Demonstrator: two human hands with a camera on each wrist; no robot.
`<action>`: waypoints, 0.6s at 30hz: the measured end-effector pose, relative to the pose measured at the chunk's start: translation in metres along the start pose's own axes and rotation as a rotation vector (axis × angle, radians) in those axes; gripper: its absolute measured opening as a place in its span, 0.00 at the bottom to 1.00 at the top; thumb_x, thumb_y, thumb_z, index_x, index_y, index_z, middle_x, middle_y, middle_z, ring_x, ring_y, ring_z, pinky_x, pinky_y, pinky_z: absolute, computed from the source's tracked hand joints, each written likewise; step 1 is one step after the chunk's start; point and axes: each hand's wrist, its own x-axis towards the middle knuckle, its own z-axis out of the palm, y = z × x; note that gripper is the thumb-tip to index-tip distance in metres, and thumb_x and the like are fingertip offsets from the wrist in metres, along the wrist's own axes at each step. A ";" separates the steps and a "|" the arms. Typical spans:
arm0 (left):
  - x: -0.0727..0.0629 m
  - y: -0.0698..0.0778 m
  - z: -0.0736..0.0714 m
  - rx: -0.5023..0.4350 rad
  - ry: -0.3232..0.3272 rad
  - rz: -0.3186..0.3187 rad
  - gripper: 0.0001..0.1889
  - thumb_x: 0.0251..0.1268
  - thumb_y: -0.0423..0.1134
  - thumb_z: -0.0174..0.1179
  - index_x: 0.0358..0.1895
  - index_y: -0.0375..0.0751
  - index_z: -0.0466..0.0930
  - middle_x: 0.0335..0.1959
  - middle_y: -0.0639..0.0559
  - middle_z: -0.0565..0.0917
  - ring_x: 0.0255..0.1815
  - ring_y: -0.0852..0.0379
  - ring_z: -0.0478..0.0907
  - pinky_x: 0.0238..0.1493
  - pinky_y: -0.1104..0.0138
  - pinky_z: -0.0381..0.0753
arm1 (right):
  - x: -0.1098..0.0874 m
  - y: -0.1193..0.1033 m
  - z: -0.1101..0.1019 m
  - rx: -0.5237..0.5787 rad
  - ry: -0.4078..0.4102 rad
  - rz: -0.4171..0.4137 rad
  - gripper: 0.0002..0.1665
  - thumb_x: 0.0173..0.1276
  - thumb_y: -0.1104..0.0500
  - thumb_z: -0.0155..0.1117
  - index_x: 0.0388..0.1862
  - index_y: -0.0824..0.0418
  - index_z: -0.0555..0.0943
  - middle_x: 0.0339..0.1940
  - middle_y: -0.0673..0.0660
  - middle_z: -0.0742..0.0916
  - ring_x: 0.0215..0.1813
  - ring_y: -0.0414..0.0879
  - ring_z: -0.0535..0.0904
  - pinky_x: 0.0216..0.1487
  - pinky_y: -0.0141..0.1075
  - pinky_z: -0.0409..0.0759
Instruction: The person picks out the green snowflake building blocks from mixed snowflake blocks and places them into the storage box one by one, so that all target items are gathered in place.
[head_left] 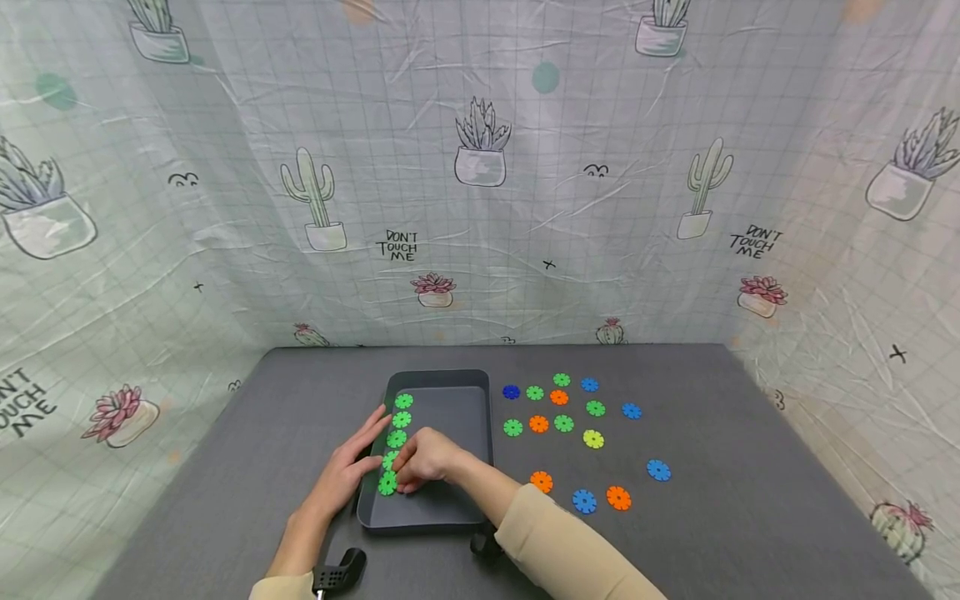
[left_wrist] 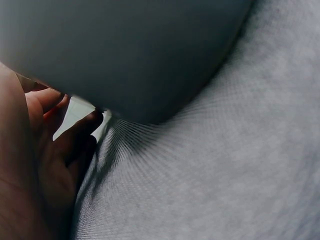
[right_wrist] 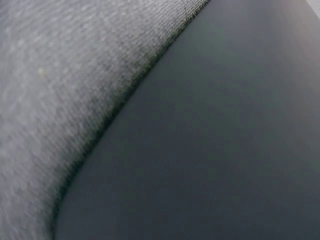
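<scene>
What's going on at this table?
A person's left hand rests at the left edge of a dark tray. Their right hand is inside it, at the near end of a row of five green discs along that side; whether it grips one is unclear. More discs, in green, blue, orange and yellow, lie on the table to the right.
</scene>
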 end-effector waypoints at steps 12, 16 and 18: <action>0.000 0.004 0.000 0.010 0.004 -0.022 0.31 0.64 0.27 0.58 0.73 0.35 0.69 0.77 0.39 0.62 0.76 0.36 0.57 0.67 0.72 0.55 | -0.004 -0.001 -0.017 0.066 -0.002 0.000 0.05 0.60 0.76 0.68 0.37 0.76 0.86 0.25 0.62 0.88 0.29 0.51 0.88 0.36 0.43 0.85; 0.001 0.004 0.000 0.022 0.003 -0.033 0.31 0.65 0.27 0.58 0.73 0.36 0.69 0.77 0.40 0.62 0.77 0.37 0.57 0.68 0.65 0.57 | -0.007 -0.003 -0.026 0.078 -0.038 0.001 0.09 0.61 0.75 0.68 0.41 0.76 0.85 0.28 0.61 0.88 0.32 0.51 0.88 0.40 0.44 0.85; 0.000 0.005 0.000 0.014 0.002 -0.038 0.31 0.65 0.28 0.58 0.73 0.37 0.69 0.78 0.42 0.62 0.77 0.39 0.56 0.70 0.58 0.58 | -0.010 -0.004 -0.030 0.078 -0.062 -0.001 0.12 0.61 0.74 0.68 0.44 0.76 0.85 0.30 0.61 0.88 0.33 0.51 0.88 0.41 0.45 0.85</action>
